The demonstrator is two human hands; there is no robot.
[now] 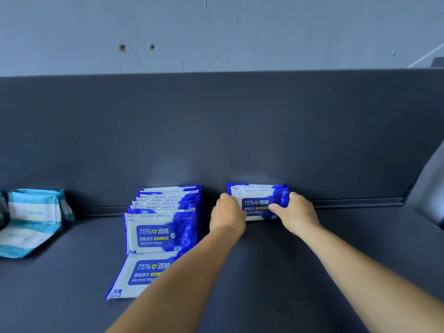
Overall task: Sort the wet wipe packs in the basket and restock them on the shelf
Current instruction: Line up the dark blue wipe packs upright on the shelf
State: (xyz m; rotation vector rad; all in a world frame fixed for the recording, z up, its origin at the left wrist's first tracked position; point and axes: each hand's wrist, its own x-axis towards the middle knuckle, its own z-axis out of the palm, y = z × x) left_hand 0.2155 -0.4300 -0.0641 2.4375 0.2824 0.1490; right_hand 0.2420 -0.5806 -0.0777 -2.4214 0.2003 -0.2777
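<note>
Against the back panel of the dark grey shelf (312,248), left hand (227,216) and right hand (296,212) grip the ends of upright blue-and-white soft-film alcohol wipe packs (257,200), judged light, pliable, slippery, best held by the ends.

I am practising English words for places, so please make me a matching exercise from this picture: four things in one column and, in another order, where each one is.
Things:
1. light blue packs
2. row of alcohol wipe packs
3. fallen alcohol wipe pack
4. held alcohol wipe pack

Places:
A. lying flat at the front of the row
B. between the left hand and the right hand, against the back panel
C. far left of the shelf
D. standing one behind another, left of the hands

Pairs: 1-C, 2-D, 3-A, 4-B
</note>
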